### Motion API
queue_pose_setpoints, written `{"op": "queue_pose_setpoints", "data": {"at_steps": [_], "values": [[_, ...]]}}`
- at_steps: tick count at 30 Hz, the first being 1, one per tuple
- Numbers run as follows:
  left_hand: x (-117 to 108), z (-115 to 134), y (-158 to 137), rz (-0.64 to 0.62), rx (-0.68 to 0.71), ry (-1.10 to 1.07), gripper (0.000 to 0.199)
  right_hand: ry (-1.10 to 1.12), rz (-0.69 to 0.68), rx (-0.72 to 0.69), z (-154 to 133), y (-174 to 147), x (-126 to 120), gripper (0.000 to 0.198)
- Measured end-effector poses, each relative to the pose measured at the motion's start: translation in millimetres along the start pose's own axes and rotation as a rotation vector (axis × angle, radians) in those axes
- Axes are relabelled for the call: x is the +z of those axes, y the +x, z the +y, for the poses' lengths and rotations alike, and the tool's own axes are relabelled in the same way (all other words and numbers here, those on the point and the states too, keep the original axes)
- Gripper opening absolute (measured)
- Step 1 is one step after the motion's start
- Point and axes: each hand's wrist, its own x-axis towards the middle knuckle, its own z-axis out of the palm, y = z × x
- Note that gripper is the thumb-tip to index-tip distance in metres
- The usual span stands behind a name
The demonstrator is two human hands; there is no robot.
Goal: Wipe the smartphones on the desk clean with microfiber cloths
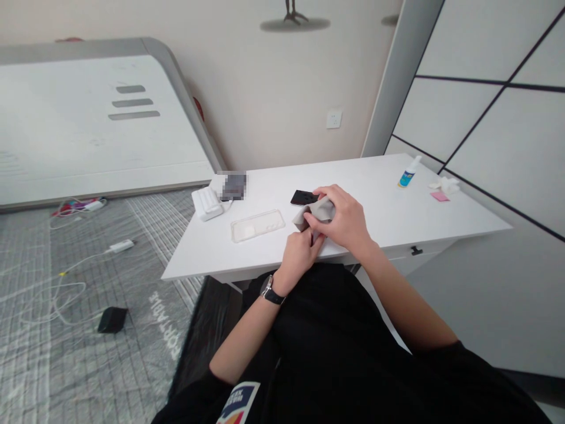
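Observation:
A grey cloth (324, 209) is bunched up between my two hands, just over the front part of the white table (353, 176). My right hand (346, 218) grips the cloth with bent fingers and thumb. Just below it, my left hand (299, 256), with a watch on the wrist, is closed against the cloth's lower side. A small dark piece shows by the left thumb, but what it is stays hidden. Behind the cloth a flat black phone (302, 198) lies on the table, partly covered by my right hand. To the left lies a clear phone case (258, 225).
At the table's left end are a white power bank (206, 203) with a cable and a blurred dark device (233, 186). A blue-and-white bottle (408, 174), a pink pad (440, 196) and white crumpled pieces (449, 185) are at the right. Cables and a black box (112, 319) lie left below.

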Motion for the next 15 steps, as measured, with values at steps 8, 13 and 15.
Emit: {"op": "queue_pose_setpoints", "data": {"at_steps": [8,13,15], "values": [[0.3,-0.6,-0.9,-0.02,0.016,0.012,0.026,0.031,-0.092,-0.373,-3.7,-1.9,2.3,0.037],[0.9,-0.3,0.4,-0.007,0.009,0.013,0.021,0.058,-0.004,-0.039,-0.3,0.1,1.3,0.028],[0.9,-0.2,-0.4,-0.011,0.012,0.013,0.018,0.043,-0.036,-0.137,-3.5,-0.6,1.2,0.015]]}}
